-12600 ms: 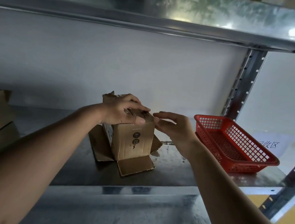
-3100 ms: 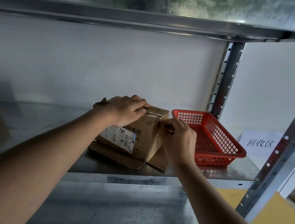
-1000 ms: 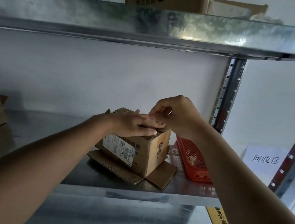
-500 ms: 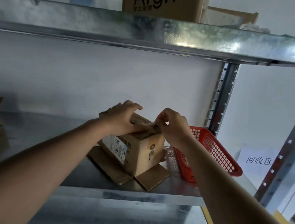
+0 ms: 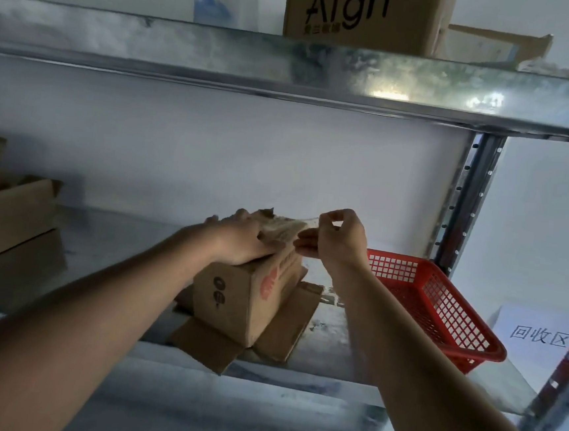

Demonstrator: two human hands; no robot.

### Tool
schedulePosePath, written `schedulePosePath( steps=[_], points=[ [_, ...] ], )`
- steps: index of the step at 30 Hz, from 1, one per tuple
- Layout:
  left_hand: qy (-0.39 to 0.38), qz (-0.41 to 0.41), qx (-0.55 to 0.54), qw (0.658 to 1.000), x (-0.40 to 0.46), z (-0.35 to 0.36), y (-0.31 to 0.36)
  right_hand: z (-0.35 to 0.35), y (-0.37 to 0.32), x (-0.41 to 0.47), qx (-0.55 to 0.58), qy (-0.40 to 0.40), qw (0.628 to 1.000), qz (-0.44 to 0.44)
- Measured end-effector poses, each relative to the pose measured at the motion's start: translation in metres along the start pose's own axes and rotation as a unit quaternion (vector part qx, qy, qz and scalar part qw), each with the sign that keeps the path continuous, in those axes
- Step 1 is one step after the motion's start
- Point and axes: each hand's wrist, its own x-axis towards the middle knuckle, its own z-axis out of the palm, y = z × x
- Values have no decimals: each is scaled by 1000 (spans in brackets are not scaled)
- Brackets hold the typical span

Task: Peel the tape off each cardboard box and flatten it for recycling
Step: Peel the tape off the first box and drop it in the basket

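A small brown cardboard box [image 5: 245, 297] stands on the metal shelf [image 5: 330, 346], its lower flaps splayed flat beneath it. My left hand [image 5: 239, 239] presses flat on the box's top, holding it down. My right hand [image 5: 337, 240] is just to the right of the top edge, fingers pinched on a strip of clear tape [image 5: 289, 227]. The tape stretches taut from the box top to my fingers, partly lifted off the cardboard.
A red plastic basket [image 5: 440, 308] sits right of the box, by the shelf upright [image 5: 463, 203]. A white paper sign [image 5: 540, 337] lies further right. More cardboard boxes [image 5: 4, 215] stack at the left. A printed box [image 5: 362, 14] stands on the upper shelf.
The box has been turned so another face shows toward me. My right hand has pulled away to the right, drawing the tape strip off the top.
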Motion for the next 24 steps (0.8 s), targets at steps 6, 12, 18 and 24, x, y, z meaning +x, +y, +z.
schedulePosePath(
  steps=[6, 12, 18, 24],
  points=[
    [-66, 20, -51, 996, -14, -17, -20, 0, -6, 2, 238, -79, 965, 77],
    [-52, 37, -88, 994, -19, -7, -28, 3, -3, -1, 238, -67, 969, 5],
    [-26, 47, -54, 997, -19, -9, -55, -12, -11, 11, 98, 38, 990, -94],
    [-36, 77, -100, 991, -13, -6, -58, 1, 0, 11, -301, -12, 925, -231]
  ],
)
